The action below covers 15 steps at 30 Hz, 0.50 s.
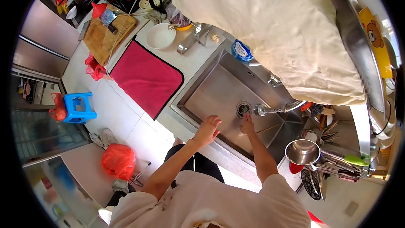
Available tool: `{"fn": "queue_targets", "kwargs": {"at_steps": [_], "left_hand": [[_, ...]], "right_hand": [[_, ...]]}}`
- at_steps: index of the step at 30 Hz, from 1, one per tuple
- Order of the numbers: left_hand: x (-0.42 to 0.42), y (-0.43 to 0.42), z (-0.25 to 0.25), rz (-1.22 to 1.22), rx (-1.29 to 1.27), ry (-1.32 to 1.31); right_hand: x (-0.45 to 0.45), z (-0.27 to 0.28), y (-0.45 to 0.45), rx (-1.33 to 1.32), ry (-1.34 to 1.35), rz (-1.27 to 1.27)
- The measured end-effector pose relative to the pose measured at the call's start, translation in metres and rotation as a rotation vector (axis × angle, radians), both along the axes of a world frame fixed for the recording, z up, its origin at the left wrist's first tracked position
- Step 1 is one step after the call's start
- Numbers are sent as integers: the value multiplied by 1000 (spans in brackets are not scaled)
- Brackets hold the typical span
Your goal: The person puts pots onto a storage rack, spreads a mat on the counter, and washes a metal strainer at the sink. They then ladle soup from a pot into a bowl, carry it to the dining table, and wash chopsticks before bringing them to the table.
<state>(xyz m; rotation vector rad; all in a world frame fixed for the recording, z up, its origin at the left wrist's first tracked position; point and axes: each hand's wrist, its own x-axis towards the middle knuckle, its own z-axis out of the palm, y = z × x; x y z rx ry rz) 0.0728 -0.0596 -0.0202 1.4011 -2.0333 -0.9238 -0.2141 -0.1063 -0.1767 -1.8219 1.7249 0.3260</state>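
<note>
My left hand [206, 130] hovers over the front edge of the steel sink [211, 88]. Its fingers are apart and loosely bent, and nothing shows in them. Deeper in the basin, my right hand [247, 124] reaches down with fingers stretched toward the round drain [243, 109]. Whether the fingertips touch the basin floor I cannot tell. A thin brown stick [268, 128] lies to the right of that hand. The flexible metal faucet hose [282, 108] ends just right of the drain.
A dark red mat [147, 78] lies on the counter left of the sink, near a white bowl [160, 36] and a cutting board [107, 33]. A beige cloth [270, 29] hangs overhead. Right of the sink are a steel pot [302, 152] and utensils. A blue stool [79, 107] stands on the floor.
</note>
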Motion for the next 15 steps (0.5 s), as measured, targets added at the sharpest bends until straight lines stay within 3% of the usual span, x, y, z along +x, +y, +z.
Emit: {"fn": "queue_targets", "kwargs": {"at_steps": [4, 7, 10, 13, 15], "left_hand": [[4, 8, 3, -2, 13, -31], [6, 8, 10, -7, 5, -34], [-2, 4, 35, -42, -6, 22], [-10, -12, 85, -170, 61, 225], [-10, -30, 138, -343, 335, 620]], "right_hand": [[-17, -62, 0, 103, 171, 109], [0, -10, -1, 82, 87, 10], [-10, -28, 3, -284, 39, 260], [33, 88, -5, 24, -527, -575], [45, 137, 6, 42, -1258, -742]]}}
